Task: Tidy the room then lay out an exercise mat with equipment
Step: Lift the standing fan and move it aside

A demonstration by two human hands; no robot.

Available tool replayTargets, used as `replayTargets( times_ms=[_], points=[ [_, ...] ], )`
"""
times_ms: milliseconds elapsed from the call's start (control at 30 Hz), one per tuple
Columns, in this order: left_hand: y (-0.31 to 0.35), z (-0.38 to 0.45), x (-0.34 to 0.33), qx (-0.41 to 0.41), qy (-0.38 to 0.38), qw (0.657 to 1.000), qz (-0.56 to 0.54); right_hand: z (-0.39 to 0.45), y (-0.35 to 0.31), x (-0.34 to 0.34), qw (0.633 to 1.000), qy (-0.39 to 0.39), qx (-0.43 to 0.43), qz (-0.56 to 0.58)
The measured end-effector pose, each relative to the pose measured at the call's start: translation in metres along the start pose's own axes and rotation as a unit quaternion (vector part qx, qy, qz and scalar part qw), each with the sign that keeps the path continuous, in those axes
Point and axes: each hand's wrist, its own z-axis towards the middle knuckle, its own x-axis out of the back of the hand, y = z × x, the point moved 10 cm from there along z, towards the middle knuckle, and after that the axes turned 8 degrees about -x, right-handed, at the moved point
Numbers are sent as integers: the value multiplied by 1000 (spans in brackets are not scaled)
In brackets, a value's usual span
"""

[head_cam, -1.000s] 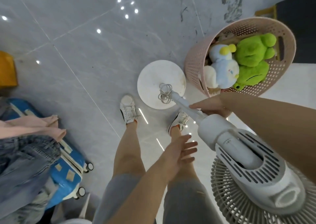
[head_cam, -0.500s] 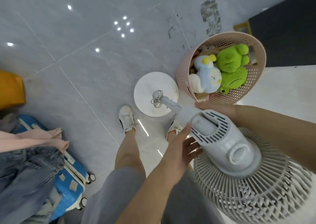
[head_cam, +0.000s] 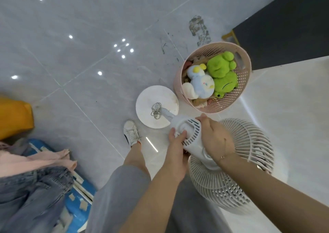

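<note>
Hands meet on the white motor housing point(head_cam: 188, 136) of a standing fan point(head_cam: 231, 170), seen from above. The left hand point(head_cam: 175, 143) curls its fingers and thumb around the near side of the housing, a closed grip on the plastic. The right hand point(head_cam: 213, 136) lies over the far side of the same housing with fingers bent down around it, gripping it too; a thin bracelet point(head_cam: 223, 156) circles that wrist. The fan's ribbed cage spreads out below and to the right of both hands. Its pole runs down to a round white base point(head_cam: 156, 97) standing on the grey tiled floor point(head_cam: 80, 46), with a cord point(head_cam: 156, 110) bundled at the foot of the pole. Just beside the base, touching or nearly so, stands a pink perforated basket point(head_cam: 244, 76) holding a green frog plush point(head_cam: 222, 72) and a pale blue plush point(head_cam: 201, 83). A white sneaker point(head_cam: 131, 132) is planted on the floor near the base. At the left edge, jeans point(head_cam: 26, 193) and a pink garment point(head_cam: 35, 159) lie over a blue suitcase point(head_cam: 78, 202), with something yellow point(head_cam: 14, 117) further back.
</note>
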Motion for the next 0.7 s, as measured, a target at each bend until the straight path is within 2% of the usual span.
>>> replayTargets(
  times_ms=[200, 367, 500, 567, 633, 700],
  points=[
    [48, 9, 9, -2, 16, 998, 67, 3, -57, -5, 997, 30, 54, -48],
    [85, 9, 7, 1, 56, 997, 59, 16, -94, 6, 997, 64, 45, -22],
    [90, -11, 0, -31, 28, 998, 45, 15, -90, 10, 998, 64, 28, -5],
    [92, -23, -8, -66, -12, 993, 93, 9, -82, 13, 996, 69, 28, 44],
    [88, -32, -14, -95, -41, 986, 132, 5, -71, 17, 987, 69, 17, 147],
    [83, -40, -9, -130, -21, 977, 167, 2, -59, 18, 965, 48, -5, 258]
  ],
)
